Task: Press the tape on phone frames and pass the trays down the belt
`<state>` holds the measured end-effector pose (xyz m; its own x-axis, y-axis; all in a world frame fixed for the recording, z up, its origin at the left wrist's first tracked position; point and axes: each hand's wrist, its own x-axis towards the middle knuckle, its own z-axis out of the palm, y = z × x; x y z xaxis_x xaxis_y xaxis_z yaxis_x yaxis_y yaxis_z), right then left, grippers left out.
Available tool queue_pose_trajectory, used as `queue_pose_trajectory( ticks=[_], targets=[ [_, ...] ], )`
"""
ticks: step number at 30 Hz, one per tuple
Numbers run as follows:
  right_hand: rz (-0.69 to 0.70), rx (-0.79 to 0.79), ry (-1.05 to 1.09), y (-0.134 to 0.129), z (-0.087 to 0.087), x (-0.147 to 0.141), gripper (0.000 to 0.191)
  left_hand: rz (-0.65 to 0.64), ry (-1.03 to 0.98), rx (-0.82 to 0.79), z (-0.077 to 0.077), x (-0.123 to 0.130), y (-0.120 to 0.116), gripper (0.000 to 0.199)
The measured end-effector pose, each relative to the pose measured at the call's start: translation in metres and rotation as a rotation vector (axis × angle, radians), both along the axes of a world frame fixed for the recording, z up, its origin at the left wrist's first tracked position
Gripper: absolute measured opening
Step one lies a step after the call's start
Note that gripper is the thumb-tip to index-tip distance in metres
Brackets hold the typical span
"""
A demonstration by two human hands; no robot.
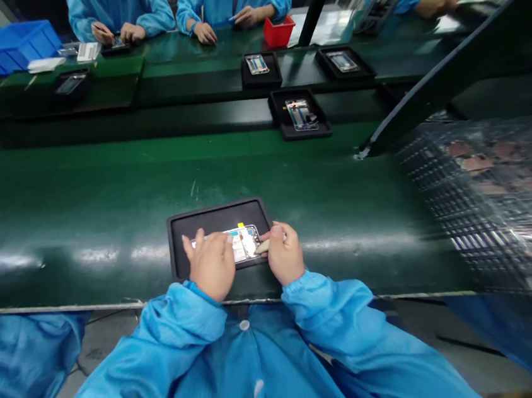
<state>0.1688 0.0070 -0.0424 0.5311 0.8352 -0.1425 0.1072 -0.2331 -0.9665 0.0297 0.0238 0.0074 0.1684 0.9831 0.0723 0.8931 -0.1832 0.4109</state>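
Observation:
A phone's metal mid-frame [247,244] with exposed parts and a small yellow tab [241,225] lies in a black rectangular tray [215,218]. My left hand [213,266] rests over the left part of the frame, fingers spread and lying on it. Its palm and fingers hide much of that side. Between the fingers and thumb of my right hand [285,257] is a pale, pointed stick-like tool [263,247]. Its tip meets the right end of the frame, near the tray's right edge.
Black trays [272,75] with phone frames stand along the raised strip beyond my bench. On the right, clear trays [507,192] of parts are stacked beneath a slanted green post [426,90]. Across sit co-workers in blue, near a blue bin [17,48] and red bin [278,32].

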Motion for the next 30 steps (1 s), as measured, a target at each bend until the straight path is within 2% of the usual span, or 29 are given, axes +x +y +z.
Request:
queue_pose_trajectory(
  ticks=[2,3,8,13,19,25,30],
  targets=[
    [0.014,0.001,0.017,0.000,-0.001,0.000,0.043,0.051,0.023,0.044,0.004,-0.004,0.013,0.030],
    [0.020,0.003,0.022,0.000,-0.002,0.001,0.042,0.036,0.044,0.040,0.003,-0.005,0.019,0.031],
    [0.010,0.012,0.004,-0.002,-0.009,-0.003,0.038,-0.240,0.204,-0.086,-0.026,-0.003,0.033,0.031],
    [0.068,0.034,-0.060,0.003,-0.008,-0.009,0.032,-0.254,0.283,-0.107,-0.046,-0.004,0.038,0.028],
    [0.086,0.027,-0.142,0.014,-0.003,-0.009,0.032,-0.328,0.331,-0.198,-0.046,-0.010,0.054,0.031],
    [0.085,0.027,-0.040,0.021,-0.003,-0.008,0.036,-0.309,0.310,-0.048,-0.052,-0.010,0.049,0.028],
    [0.064,-0.037,0.095,0.028,-0.004,-0.005,0.042,-0.330,0.248,-0.006,-0.056,-0.009,0.044,0.029]
  ],
)
